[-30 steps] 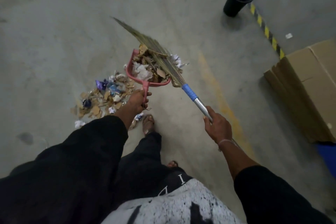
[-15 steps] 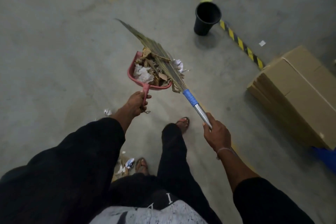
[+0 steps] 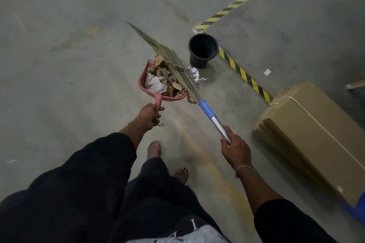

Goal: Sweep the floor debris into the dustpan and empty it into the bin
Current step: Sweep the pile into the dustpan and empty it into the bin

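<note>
My left hand grips the handle of a pink dustpan, held level above the floor. The pan is heaped with debris: cardboard scraps and crumpled white paper. My right hand grips the silver shaft of a broom with a blue collar. Its straw bristles lie across the top of the load. An open black bin stands upright on the floor just beyond and right of the pan.
A yellow-and-black hazard stripe runs across the concrete behind the bin. A large cardboard box lies at the right, with something blue under its near corner. A small white scrap lies past the stripe. My feet are below the pan.
I have walked toward the bin with the loaded pan and broom. The bin and the box now sit closer, and the debris pile on the floor has dropped out of view.
</note>
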